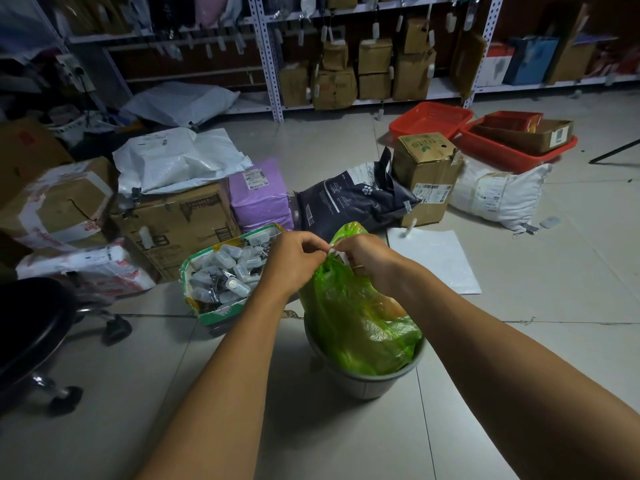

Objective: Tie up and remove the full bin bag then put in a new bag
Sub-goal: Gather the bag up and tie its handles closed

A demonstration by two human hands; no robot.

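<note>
Head view. The green bin bag sits in the grey bin, which stands on the tiled floor near the view's middle, just beside a carton of small plastic items. The bag's lower body fills the bin; its gathered neck rises above the rim.

Left hand: closed, fingers pinched on bag material at the neck. Right hand: closed on the neck opposite, with a short white strip between the two hands; whether this is a tie or part of the bag cannot be told.

Step in hand, as judged: closing the neck. Procedure:
1. Keep the gathered plastic bunched tightly; leave no loose fold outside the grip.
2. Hold the neck high enough that contents stay below the knot.
3. Draw the knot down firmly, pulling both hands apart evenly to avoid tearing thin film.

Orientation: the bag's long axis runs near upright, from bin base to neck, leaning slightly away from the person. The neck points upward.
</note>
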